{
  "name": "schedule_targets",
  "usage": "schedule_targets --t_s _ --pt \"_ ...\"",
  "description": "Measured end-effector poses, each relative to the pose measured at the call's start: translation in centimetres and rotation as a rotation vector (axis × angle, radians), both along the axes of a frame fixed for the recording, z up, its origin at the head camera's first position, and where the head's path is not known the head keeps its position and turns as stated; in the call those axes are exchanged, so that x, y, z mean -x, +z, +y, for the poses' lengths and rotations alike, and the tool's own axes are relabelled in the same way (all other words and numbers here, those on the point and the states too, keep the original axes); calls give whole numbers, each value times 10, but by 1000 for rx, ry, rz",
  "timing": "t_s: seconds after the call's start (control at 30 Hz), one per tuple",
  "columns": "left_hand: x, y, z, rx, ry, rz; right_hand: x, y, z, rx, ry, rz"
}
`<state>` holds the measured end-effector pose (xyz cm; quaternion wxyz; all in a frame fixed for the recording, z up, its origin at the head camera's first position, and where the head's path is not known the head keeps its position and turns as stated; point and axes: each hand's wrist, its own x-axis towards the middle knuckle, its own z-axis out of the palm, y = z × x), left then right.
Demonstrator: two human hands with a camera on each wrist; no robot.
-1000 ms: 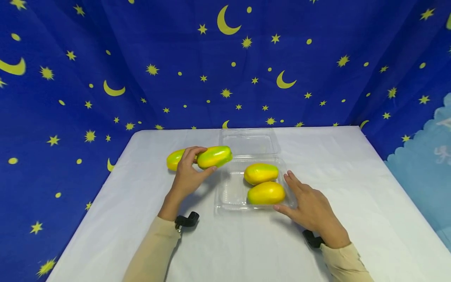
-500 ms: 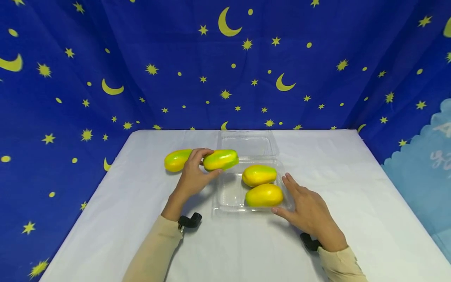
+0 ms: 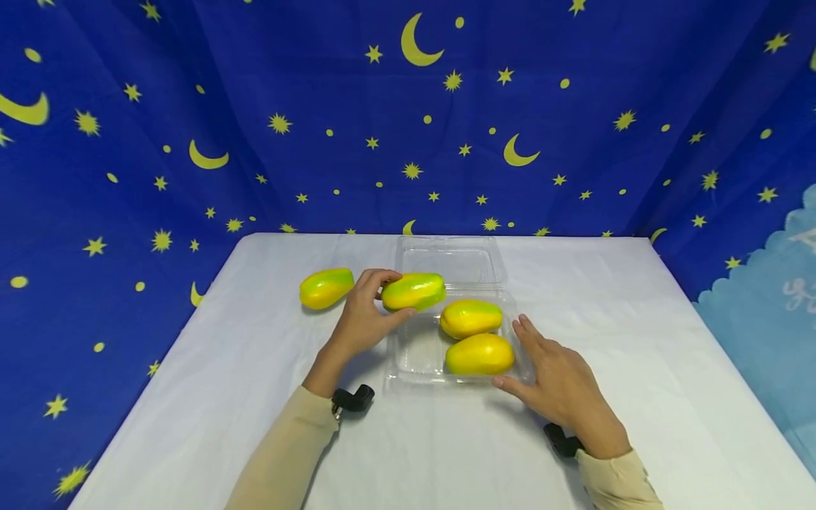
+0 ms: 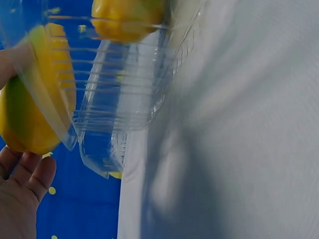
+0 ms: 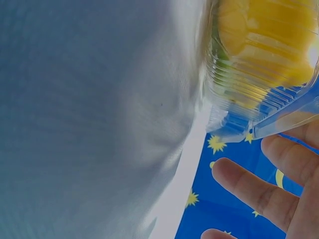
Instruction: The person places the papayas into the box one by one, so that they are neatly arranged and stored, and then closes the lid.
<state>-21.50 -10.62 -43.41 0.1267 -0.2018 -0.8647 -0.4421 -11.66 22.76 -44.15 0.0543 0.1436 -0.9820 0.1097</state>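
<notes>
My left hand (image 3: pixel 362 324) grips a yellow-green papaya (image 3: pixel 414 292) between thumb and fingers, over the back left part of a clear plastic clamshell box (image 3: pixel 417 354). In the left wrist view that papaya (image 4: pixel 37 99) shows behind the box's ribbed wall. Two papayas lie side by side in the right half of the box, a rear papaya (image 3: pixel 472 319) and a front papaya (image 3: pixel 480 354). My right hand (image 3: pixel 561 379) is at the box's right side, fingers extended and thumb near the front corner. In the right wrist view its fingers (image 5: pixel 256 191) look straight and spread.
Another papaya (image 3: pixel 326 288) lies on the white tablecloth (image 3: pixel 255 397), left of the box. The box's lid (image 3: pixel 449 261) is folded back flat toward the rear. A blue curtain (image 3: pixel 331 85) with moons and stars hangs behind the table.
My left hand has carried its papaya rightward, over the box. The papaya left on the cloth is now fully uncovered. My right hand has stayed beside the box.
</notes>
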Motion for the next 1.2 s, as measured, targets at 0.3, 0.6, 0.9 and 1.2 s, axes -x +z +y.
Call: schedule_targets --t_s 0.3,0.6,0.9,1.2 --pt "1 1 8 22 -70 -2 0 -1 1 3 3 16" --pt "1 -3 9 59 -99 -33 1 -1 0 -16 2 9" --pt "3 -6 11 78 -108 -42 2 -1 1 -17 6 7" --pt "6 -10 11 139 -54 -15 2 1 0 -19 14 3"
